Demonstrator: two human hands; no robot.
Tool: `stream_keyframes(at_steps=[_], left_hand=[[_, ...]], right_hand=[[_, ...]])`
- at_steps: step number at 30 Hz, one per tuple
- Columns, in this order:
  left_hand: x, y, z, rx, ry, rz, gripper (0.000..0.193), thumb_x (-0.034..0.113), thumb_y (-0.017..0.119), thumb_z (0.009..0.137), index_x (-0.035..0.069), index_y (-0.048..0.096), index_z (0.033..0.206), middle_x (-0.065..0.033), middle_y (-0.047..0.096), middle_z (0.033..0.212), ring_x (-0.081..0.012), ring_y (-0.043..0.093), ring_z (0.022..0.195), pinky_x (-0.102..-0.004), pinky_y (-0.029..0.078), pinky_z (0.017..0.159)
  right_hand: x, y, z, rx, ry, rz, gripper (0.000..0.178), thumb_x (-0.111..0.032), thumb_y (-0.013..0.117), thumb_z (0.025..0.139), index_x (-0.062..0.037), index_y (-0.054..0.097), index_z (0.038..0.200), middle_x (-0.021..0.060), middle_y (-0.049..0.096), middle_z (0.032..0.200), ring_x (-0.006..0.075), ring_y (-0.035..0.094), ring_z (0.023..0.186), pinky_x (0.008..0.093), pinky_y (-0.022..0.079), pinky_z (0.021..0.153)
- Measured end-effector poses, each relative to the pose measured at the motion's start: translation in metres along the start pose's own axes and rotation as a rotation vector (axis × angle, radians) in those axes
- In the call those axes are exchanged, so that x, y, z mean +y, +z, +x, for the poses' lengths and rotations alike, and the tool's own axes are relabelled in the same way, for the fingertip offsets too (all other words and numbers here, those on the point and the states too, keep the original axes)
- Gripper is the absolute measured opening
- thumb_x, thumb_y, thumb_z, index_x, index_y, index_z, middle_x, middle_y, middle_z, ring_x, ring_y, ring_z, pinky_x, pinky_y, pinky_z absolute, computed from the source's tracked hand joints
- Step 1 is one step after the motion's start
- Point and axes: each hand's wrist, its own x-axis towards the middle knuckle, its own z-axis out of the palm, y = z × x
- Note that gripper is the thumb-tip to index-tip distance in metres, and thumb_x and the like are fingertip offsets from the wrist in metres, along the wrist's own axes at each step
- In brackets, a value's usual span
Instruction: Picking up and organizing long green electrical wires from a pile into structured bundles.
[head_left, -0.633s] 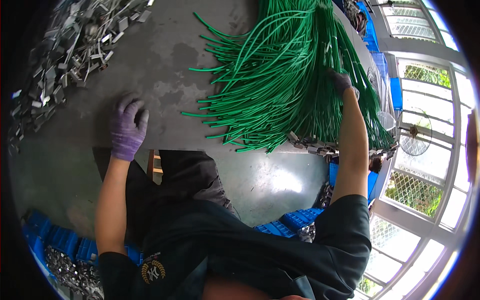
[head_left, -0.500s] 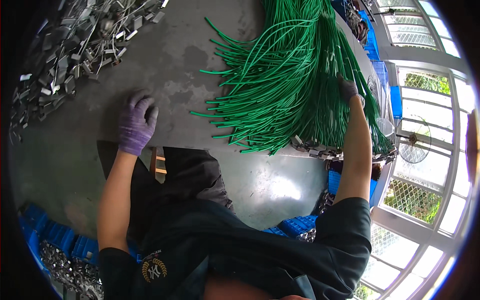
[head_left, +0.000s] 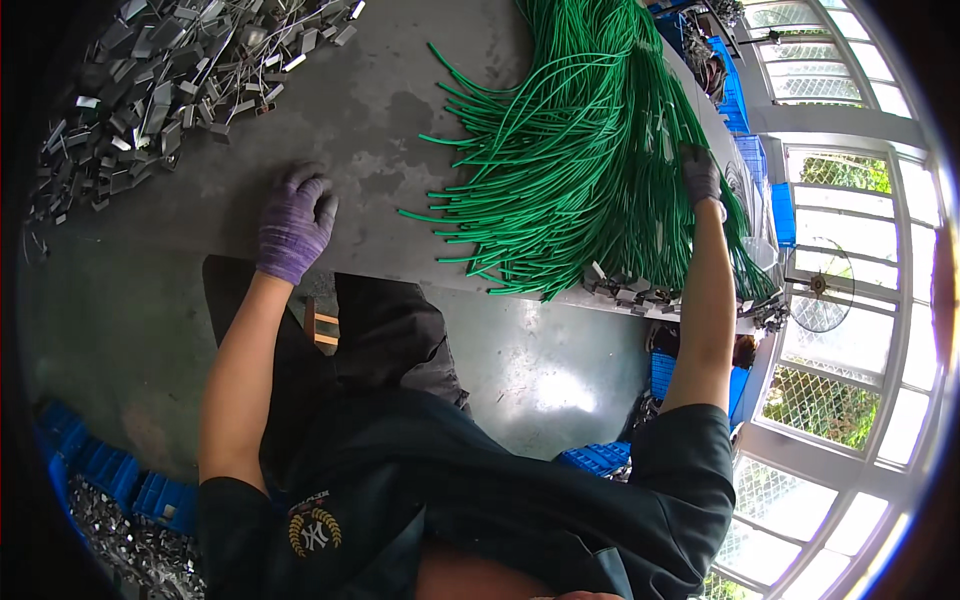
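A large bundle of green cables lies across the right half of the grey table, its loose ends fanned toward the left and the front edge. My right hand, in a greyish purple glove, rests among the cables on the right side of the bundle. Its fingertips are lost against the dark strands, so its grip does not show. My left hand, in a purple glove, lies palm down near the table's front edge. Its fingers are bent, the thumb stands apart, and nothing is in it.
Small metal pieces with thin stems form a pile at the table's far left. Dark and silver metal parts sit by the front edge below the cables. Blue crates stand on the floor; a fan is near the windows at right.
The view has shifted slightly. My right hand has changed from a finger stretched forward to a more compact shape among the cables. My left hand stays by the table edge.
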Motion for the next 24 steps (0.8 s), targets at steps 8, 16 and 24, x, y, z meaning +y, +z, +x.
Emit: stream_keyframes(at_steps=[8, 16, 24], left_hand=[[-0.001, -0.001, 0.001, 0.026, 0.023, 0.003, 0.018, 0.008, 0.066, 0.069, 0.004, 0.061, 0.085, -0.0124, 0.058, 0.105, -0.0326, 0.054, 0.097, -0.0402, 0.047, 0.083], [0.001, -0.002, 0.002, 0.06, 0.038, -0.035, 0.014, 0.008, 0.066, 0.068, 0.005, 0.061, 0.081, -0.0116, 0.059, 0.099, -0.0317, 0.056, 0.094, -0.0396, 0.048, 0.081], [0.003, -0.007, 0.003, 0.072, 0.057, -0.032, 0.014, 0.009, 0.067, 0.069, 0.005, 0.062, 0.081, -0.0115, 0.06, 0.101, -0.0318, 0.056, 0.095, -0.0397, 0.047, 0.082]], right_hand=[[-0.096, 0.023, -0.05, -0.475, 0.156, 0.616, 0.034, -0.034, 0.059, 0.082, -0.0055, 0.063, 0.1, 0.0056, 0.063, 0.07, 0.0129, 0.059, 0.053, 0.0251, 0.046, 0.047], [-0.138, 0.025, -0.078, -0.525, 0.174, 0.459, 0.033, -0.033, 0.061, 0.083, -0.002, 0.064, 0.091, 0.0062, 0.064, 0.066, 0.0153, 0.061, 0.051, 0.027, 0.048, 0.046], [-0.189, 0.035, -0.056, -0.637, 0.432, 0.549, 0.036, -0.038, 0.059, 0.086, -0.0021, 0.062, 0.081, 0.0076, 0.063, 0.063, 0.0153, 0.056, 0.044, 0.0275, 0.045, 0.039]])
